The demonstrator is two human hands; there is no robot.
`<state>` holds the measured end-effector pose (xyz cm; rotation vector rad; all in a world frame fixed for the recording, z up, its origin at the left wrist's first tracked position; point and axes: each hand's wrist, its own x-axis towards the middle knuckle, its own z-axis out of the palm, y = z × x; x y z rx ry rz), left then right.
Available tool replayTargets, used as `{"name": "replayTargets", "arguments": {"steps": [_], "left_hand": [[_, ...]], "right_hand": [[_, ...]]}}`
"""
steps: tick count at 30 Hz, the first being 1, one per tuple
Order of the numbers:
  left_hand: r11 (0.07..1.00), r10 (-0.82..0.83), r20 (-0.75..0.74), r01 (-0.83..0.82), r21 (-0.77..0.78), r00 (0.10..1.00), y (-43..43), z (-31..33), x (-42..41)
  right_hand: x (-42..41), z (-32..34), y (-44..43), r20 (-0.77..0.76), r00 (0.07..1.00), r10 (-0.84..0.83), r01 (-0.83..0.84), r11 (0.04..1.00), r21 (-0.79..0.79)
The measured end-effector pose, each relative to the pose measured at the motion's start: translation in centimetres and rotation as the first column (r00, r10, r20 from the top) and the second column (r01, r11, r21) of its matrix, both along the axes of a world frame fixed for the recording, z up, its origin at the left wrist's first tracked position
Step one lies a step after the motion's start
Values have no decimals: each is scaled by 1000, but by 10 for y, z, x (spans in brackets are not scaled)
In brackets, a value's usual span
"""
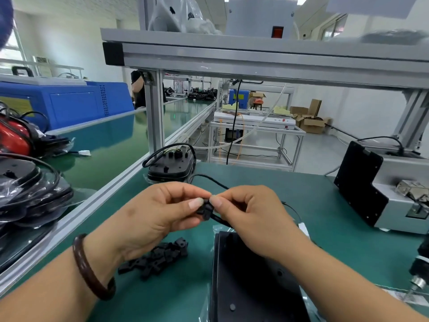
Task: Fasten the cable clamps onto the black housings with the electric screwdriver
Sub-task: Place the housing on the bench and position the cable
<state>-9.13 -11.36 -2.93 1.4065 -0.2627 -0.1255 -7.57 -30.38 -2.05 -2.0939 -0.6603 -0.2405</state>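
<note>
In the head view, the left hand (153,212) and the right hand (250,219) are meeting just above the green work mat (325,205). Together they are pinching a small black plastic cable clamp (205,211). The left thumb and curled fingers are closing on it from one side. The right thumb and forefinger are closing on it from the other, so both grips are clamped on the same piece.

A thin black cable (216,181) is passing through the hands at the clamp and trailing away towards a rounded black housing with a coiled lead (170,167), which is sitting at the far edge of the mat.

A flat rectangular black housing (250,282) is lying on the mat directly under the right wrist. A loose pile of small black clamps (160,256) is lying just beside it, below the left hand. A dark brown ring bracelet (90,268) is sitting round the left wrist.

At the right edge, a black-bodied electric screwdriver with a silver nose (421,268) is showing, blurred and partly cut off. It is well apart from both hands. A grey and black box-shaped machine (383,194) is standing beyond it on the mat.
</note>
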Motion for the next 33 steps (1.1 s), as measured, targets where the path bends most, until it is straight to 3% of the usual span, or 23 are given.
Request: {"name": "replayTargets", "arguments": {"steps": [3, 8, 11, 13, 16, 18, 21, 23, 24, 26, 29, 33], "left_hand": [[999, 30, 41, -30, -15, 999, -8, -3, 1], [995, 81, 53, -83, 50, 995, -7, -1, 1], [960, 150, 31, -153, 235, 988, 19, 4, 5], [833, 233, 47, -225, 505, 971, 38, 1, 10], [482, 236, 131, -233, 845, 963, 47, -10, 17], [354, 204, 160, -225, 908, 966, 44, -13, 18], [258, 200, 289, -335, 906, 936, 37, -5, 14], [284, 204, 505, -545, 789, 838, 27, 5, 9], [352, 205, 617, -645, 678, 760, 19, 10, 4], [436, 72, 765, -710, 553, 640, -3, 16, -4], [382, -146, 732, -645, 662, 665, -32, 9, -6], [376, -130, 696, -614, 693, 706, -39, -1, 3]], "right_hand": [[2, 0, 1, -87, 996, -7, 13, 997, 71], [5, -2, 0, -332, 941, 63, 61, 935, 350], [9, 0, -4, -432, 893, 125, 107, 874, 474], [10, 0, -6, -455, 875, 163, 107, 853, 511], [11, -1, -7, -467, 860, 204, 94, 837, 539], [11, -2, -8, -471, 855, 218, 91, 831, 549], [11, -2, -8, -465, 856, 226, 99, 812, 575], [11, -2, -8, -461, 859, 222, 108, 802, 588], [11, -1, -9, -460, 859, 224, 108, 800, 591], [11, -1, -9, -461, 855, 238, 100, 796, 597], [11, -1, -12, -436, 870, 231, 64, 824, 563], [16, 1, -22, -371, 924, 91, 39, 943, 330]]}}
